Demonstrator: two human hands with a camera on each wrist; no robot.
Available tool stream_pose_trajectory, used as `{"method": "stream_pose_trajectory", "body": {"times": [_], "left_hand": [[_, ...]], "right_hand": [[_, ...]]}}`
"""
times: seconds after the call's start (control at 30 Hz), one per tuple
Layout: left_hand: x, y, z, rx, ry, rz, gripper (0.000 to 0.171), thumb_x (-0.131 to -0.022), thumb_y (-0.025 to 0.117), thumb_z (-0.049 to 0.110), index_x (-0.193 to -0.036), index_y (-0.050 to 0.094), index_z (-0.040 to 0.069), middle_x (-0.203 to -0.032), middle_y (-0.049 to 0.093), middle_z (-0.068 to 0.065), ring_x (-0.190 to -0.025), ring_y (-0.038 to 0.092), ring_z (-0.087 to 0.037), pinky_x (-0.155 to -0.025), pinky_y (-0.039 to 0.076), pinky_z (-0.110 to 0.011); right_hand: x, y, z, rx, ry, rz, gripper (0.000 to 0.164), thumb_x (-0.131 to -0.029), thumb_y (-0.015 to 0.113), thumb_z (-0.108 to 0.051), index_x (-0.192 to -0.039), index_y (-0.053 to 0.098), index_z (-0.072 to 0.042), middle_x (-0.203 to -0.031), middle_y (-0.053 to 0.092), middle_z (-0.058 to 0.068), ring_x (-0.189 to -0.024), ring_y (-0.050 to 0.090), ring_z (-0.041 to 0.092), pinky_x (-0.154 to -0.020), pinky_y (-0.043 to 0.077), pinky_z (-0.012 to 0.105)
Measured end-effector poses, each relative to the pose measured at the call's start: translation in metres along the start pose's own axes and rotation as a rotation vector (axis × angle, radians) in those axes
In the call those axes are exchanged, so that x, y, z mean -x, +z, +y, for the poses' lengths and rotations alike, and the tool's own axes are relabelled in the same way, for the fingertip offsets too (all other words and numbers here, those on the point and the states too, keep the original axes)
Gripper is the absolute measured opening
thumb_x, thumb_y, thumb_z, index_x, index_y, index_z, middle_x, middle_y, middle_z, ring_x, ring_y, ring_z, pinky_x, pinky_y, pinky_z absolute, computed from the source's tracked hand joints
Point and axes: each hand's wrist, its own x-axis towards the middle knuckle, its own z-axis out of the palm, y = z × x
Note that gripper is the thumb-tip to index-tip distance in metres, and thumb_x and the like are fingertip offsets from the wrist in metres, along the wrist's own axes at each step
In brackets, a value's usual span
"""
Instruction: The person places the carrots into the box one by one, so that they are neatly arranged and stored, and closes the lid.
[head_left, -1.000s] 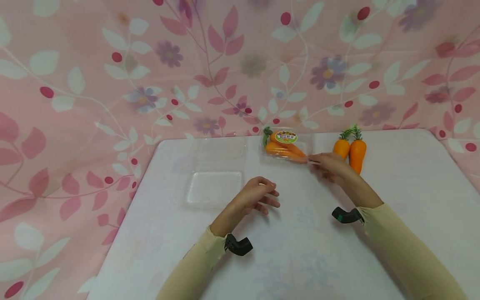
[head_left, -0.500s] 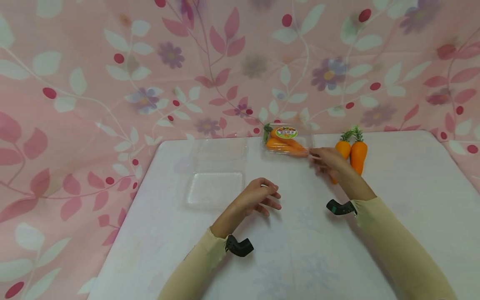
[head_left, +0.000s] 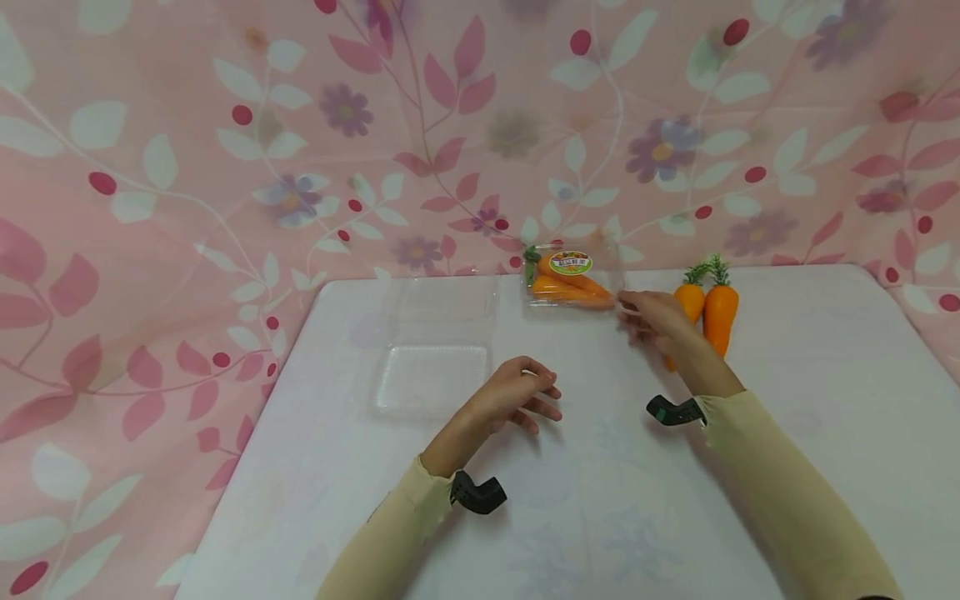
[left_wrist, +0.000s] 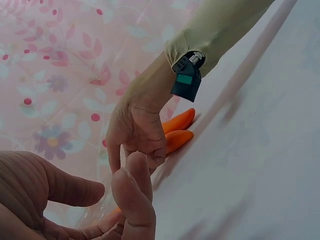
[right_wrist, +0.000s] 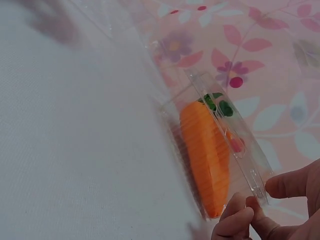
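Note:
A clear plastic clamshell box (head_left: 606, 267) with an oval fruit label (head_left: 571, 263) stands at the back of the table. Inside it lie carrots (head_left: 561, 288) with green tops. My right hand (head_left: 652, 317) pinches the box's right front corner; in the right wrist view the thumb (right_wrist: 286, 185) and fingers meet at the lid's edge. Well in front of the box, my left hand (head_left: 519, 393) hovers above the table with loosely bent fingers and nothing in them.
Two loose carrots (head_left: 722, 315) with feathery green tops lie just right of my right hand, partly hidden by it. Another clear clamshell box (head_left: 433, 347) lies opened out at left. A floral cloth (head_left: 420, 192) hangs behind the white table (head_left: 315, 467).
The box of carrots has shifted slightly back, with my right hand following it back and a little left. My left hand has hardly moved.

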Motion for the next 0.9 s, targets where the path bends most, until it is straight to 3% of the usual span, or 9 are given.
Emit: {"method": "stream_pose_trajectory", "body": {"times": [0.17,0.33,0.5,0.63,0.8,0.9], "left_hand": [[0.003,-0.001,0.002,0.003,0.008,0.009,0.022,-0.099,0.058,0.022,-0.113,0.054,0.005,-0.114,0.065,-0.024,-0.076,0.072,-0.023,-0.046,0.053,-0.027],[0.007,-0.003,0.005,-0.017,0.03,0.01,0.024,-0.1,0.058,0.023,-0.114,0.053,0.004,-0.114,0.065,-0.025,-0.076,0.072,-0.023,-0.046,0.053,-0.026],[0.011,-0.008,0.008,-0.056,0.062,0.01,0.028,-0.1,0.058,0.025,-0.115,0.052,0.003,-0.114,0.064,-0.026,-0.078,0.073,-0.024,-0.047,0.053,-0.026],[0.016,-0.018,0.012,-0.115,0.093,0.02,0.031,-0.101,0.057,0.028,-0.118,0.051,0.003,-0.114,0.064,-0.026,-0.079,0.072,-0.023,-0.05,0.054,-0.027],[0.024,-0.036,0.015,-0.152,0.156,0.045,0.032,-0.101,0.056,0.026,-0.121,0.05,0.001,-0.111,0.064,-0.024,-0.083,0.072,-0.025,-0.054,0.056,-0.03],[0.033,-0.048,0.019,-0.149,0.188,0.06,0.031,-0.102,0.056,0.023,-0.122,0.051,0.001,-0.109,0.065,-0.022,-0.084,0.072,-0.025,-0.054,0.057,-0.031]], "right_hand": [[0.006,-0.003,-0.003,0.151,-0.041,0.009,0.072,-0.099,0.056,-0.044,-0.151,0.031,0.0,-0.147,0.037,0.015,-0.113,0.053,0.024,-0.08,0.05,0.026],[0.018,-0.011,-0.005,0.292,-0.131,0.013,0.075,-0.099,0.053,-0.045,-0.15,0.027,0.004,-0.154,0.03,0.021,-0.132,0.043,0.037,-0.093,0.048,0.036],[0.029,-0.023,-0.005,0.341,-0.184,0.021,0.077,-0.098,0.054,-0.048,-0.15,0.029,0.002,-0.154,0.031,0.022,-0.133,0.043,0.038,-0.097,0.046,0.042],[0.04,-0.035,-0.004,0.392,-0.222,0.008,0.078,-0.098,0.051,-0.051,-0.149,0.028,0.003,-0.152,0.031,0.025,-0.131,0.042,0.04,-0.092,0.047,0.038],[0.052,-0.049,0.001,0.473,-0.246,0.048,0.078,-0.097,0.05,-0.055,-0.147,0.032,0.003,-0.143,0.039,0.025,-0.116,0.046,0.038,-0.082,0.048,0.037],[0.056,-0.055,0.004,0.501,-0.248,0.06,0.078,-0.096,0.05,-0.056,-0.146,0.034,0.002,-0.135,0.043,0.021,-0.097,0.051,0.031,-0.08,0.048,0.037]]}}
